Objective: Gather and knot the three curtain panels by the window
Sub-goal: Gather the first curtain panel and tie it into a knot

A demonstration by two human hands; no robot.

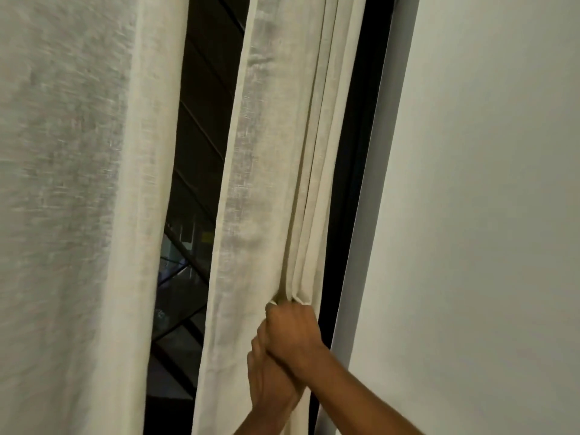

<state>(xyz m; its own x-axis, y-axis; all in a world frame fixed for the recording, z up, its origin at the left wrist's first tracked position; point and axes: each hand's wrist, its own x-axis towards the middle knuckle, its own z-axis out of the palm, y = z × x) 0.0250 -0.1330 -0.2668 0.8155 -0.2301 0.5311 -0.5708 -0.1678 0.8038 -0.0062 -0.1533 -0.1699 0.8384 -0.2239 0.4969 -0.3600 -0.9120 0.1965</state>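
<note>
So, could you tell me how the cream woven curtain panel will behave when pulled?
Probably floppy: the cream woven curtain panel bunches into soft pleats above the right hand. Likely light, as its thin weave shows. Coarse texture should resist slipping.

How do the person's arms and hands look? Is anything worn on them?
Both hands, the right hand and the left hand, are bare: no gloves, and no rings show. The right forearm is bare to the frame edge, with no sleeve, watch or bracelet. Little of the left forearm shows.

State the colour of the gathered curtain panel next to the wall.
The gathered curtain panel is plain cream, with a coarse weave; head view.
</note>
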